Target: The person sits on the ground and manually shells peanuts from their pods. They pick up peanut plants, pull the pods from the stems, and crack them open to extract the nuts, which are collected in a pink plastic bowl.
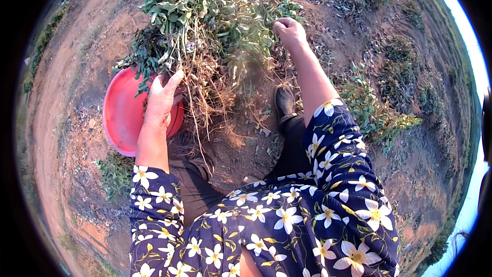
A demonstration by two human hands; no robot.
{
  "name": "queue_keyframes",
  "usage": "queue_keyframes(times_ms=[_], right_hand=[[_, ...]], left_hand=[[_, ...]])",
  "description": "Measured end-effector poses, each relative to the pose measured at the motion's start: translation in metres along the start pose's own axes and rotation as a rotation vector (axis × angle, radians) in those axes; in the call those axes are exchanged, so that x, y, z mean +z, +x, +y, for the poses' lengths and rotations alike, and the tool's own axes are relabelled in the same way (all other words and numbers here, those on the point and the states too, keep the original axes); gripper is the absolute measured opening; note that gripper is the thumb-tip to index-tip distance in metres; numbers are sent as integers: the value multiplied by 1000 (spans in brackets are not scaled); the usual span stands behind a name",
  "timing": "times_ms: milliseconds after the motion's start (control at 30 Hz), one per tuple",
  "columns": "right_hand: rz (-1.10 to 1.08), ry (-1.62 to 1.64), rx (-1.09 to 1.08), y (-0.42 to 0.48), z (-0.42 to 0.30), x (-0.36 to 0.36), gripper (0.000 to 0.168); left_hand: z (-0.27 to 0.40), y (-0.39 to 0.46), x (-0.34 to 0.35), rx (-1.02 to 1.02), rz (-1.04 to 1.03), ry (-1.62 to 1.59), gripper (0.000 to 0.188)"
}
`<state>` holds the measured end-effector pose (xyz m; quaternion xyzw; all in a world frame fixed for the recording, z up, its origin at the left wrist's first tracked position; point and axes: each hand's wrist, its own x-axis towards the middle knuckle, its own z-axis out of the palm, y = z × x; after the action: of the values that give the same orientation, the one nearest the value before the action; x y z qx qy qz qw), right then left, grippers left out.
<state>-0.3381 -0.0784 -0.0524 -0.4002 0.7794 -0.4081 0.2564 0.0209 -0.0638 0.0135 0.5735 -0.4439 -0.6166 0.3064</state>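
Pulled-up leafy plants (pixel 173 4) with pale stems and tangled roots (pixel 209 92) lie in a heap in front of me. My left hand (pixel 163 94) reaches over the right part of a red plastic basin (pixel 121 111), at the lower left of the heap. Its thumb and a finger meet near the stem bases; leaves and shadow hide the other fingers, and whether it grips a stem is unclear. My right hand (pixel 288 30) is curled at the heap's right edge, beside green and wilted leaves; what lies inside its fingers is hidden.
A dark shoe (pixel 284 100) stands on the soil just below the heap. More uprooted plants (pixel 376 104) lie to the right, and a small leafy clump (pixel 115 173) sits below the basin. A bare dirt track (pixel 57 96) runs along the left.
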Motion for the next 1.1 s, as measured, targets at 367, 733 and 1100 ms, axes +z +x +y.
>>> queue_keyframes(times_ms=[367,733,1100], right_hand=[[-121,-571,646,-2,244,69,54],[-314,360,682,39,266,58,11],[-270,-698,612,39,292,32,25]], left_hand=[[6,-17,-11,184,77,308,62],[9,-15,-4,225,136,558,64],[5,-9,-9,293,88,742,80]])
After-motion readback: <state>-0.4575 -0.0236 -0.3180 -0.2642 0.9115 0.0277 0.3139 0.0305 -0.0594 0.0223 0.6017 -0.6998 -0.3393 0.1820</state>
